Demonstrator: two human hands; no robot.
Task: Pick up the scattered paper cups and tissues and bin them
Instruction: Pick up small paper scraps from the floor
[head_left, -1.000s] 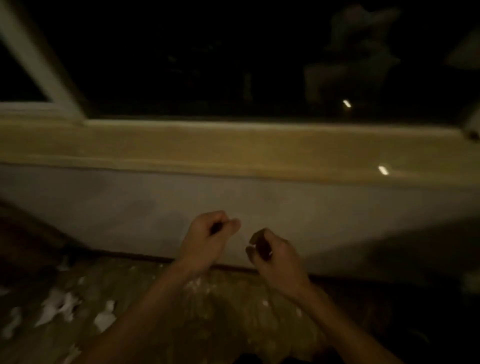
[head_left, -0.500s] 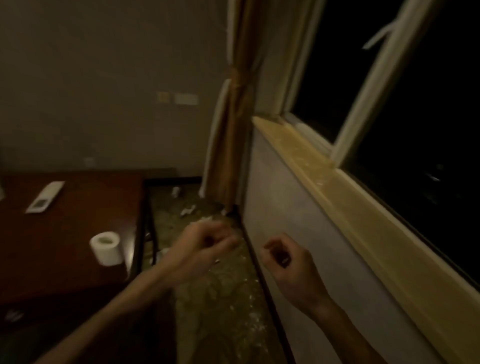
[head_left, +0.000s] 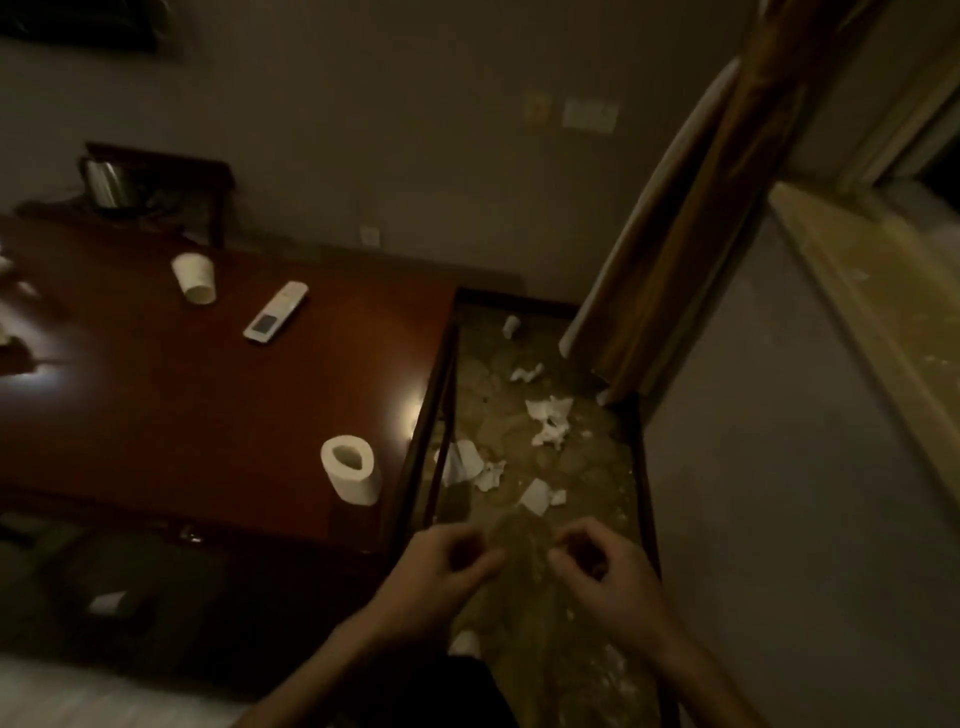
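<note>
1. While the fingers of both hands curl in toward the thumbs at lower centre of the frame, the left hand (head_left: 441, 571) and right hand (head_left: 613, 577) hover side by side, apart; the dim light hides whether either pinches anything
2. Just above them in the frame, torn tissues (head_left: 548, 421) lie strewn over the mottled floor (head_left: 571, 467), between the dark wooden desk (head_left: 208, 405) and the wall under the window sill (head_left: 857, 291)
3. A tipped cup (head_left: 462, 462) lies by the desk's edge, and a small floor cup (head_left: 511, 325) sits near the foot of the curtain (head_left: 691, 208), upper centre
4. At upper left, a desk cup (head_left: 194, 278) shares the desktop with a remote (head_left: 275, 312) and a toilet roll (head_left: 350, 475)
5. The clear-up looks barely begun: every cup and tissue in view is still to be gathered, and no bin shows in the frame
6. The tissues appear white, crumpled and ripped into uneven scraps; the cups look plain, pale and uncrushed, as far as the gloom allows
</note>
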